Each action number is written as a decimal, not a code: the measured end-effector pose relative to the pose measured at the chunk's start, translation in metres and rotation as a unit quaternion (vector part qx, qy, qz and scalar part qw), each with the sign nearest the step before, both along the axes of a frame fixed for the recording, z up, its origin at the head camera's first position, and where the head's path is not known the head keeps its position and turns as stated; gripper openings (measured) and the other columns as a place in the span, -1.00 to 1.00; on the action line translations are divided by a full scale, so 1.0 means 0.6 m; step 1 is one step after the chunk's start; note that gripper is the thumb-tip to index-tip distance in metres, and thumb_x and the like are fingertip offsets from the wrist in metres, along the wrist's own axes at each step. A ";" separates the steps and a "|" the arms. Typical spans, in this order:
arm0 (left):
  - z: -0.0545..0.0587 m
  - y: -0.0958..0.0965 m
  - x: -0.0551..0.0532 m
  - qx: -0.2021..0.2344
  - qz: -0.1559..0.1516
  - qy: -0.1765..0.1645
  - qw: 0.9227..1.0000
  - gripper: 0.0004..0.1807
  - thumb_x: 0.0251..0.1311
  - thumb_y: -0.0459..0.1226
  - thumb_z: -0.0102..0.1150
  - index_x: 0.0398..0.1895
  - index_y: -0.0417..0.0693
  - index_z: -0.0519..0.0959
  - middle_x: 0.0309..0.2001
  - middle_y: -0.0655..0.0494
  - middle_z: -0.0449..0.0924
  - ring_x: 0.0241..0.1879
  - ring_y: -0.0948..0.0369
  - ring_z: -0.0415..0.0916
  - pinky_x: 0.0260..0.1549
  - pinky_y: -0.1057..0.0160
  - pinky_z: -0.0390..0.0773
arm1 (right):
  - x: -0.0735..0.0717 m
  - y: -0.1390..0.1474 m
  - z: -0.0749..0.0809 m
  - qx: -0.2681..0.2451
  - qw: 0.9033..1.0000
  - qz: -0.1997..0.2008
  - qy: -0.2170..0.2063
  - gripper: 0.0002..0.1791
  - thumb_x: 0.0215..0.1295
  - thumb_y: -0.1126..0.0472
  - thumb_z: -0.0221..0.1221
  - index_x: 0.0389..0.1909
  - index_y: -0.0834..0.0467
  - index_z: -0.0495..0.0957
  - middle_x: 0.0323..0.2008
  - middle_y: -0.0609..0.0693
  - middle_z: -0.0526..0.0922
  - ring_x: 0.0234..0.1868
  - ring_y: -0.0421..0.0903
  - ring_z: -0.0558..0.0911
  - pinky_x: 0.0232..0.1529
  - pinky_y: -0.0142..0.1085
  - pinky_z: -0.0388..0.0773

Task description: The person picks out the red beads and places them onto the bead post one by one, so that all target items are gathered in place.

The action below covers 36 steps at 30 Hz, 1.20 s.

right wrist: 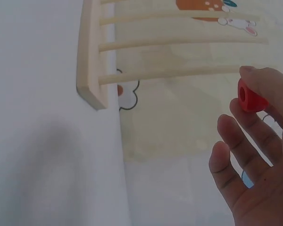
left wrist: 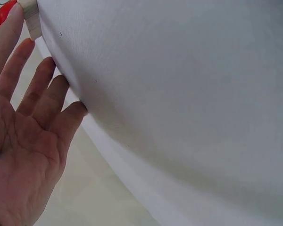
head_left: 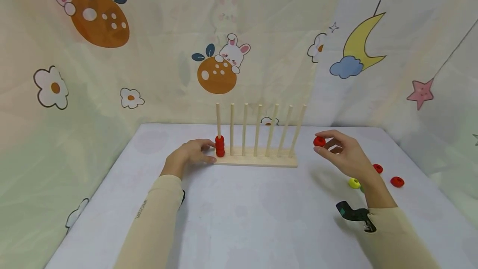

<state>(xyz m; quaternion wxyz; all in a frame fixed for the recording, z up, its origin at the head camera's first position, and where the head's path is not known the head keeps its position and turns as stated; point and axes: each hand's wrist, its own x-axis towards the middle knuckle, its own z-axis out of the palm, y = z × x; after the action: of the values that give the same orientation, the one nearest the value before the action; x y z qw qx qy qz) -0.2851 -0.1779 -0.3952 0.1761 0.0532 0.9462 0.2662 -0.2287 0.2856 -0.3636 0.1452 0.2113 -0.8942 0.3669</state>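
Observation:
A wooden peg rack (head_left: pixel 257 161) with several upright pegs stands on the table. Red beads (head_left: pixel 220 146) are stacked on its leftmost peg. My left hand (head_left: pixel 190 152) is at the rack's left end, thumb by the front corner and fingers loosely extended; in the left wrist view, its thumb and index fingertip touch the base's end (left wrist: pixel 34 24). To the right of the rack, my right hand (head_left: pixel 345 155) pinches a red bead (head_left: pixel 319 142) between thumb and index finger, above the table. In the right wrist view the hole of that bead (right wrist: pixel 250 98) shows, and the other fingers are spread.
Near the right wrist lie a red bead (head_left: pixel 378 168), another red bead (head_left: pixel 397 182) and a yellow-green bead (head_left: pixel 354 183); a green one is partly hidden by the wrist. A patterned cloth (head_left: pixel 160 53) hangs behind the white table (head_left: pixel 254 211).

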 end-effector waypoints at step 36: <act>-0.004 -0.003 -0.002 -0.004 0.007 0.001 1.000 -0.35 0.20 -0.01 0.44 0.38 0.34 0.48 0.43 -0.01 0.43 0.43 -0.08 0.27 0.32 -0.34 0.32 | -0.045 -0.141 0.033 -0.093 0.987 0.127 0.038 -0.53 0.23 0.42 0.39 0.17 0.14 0.62 -0.05 0.06 0.72 -0.23 -0.13 0.66 -0.24 -0.44 0.66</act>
<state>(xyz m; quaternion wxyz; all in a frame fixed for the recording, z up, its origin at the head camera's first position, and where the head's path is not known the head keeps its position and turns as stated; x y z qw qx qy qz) -0.2864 -0.1799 -0.3978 0.1731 0.0461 0.9478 0.2638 -0.2556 0.2010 -0.3440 0.1508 0.3224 -0.8162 0.4552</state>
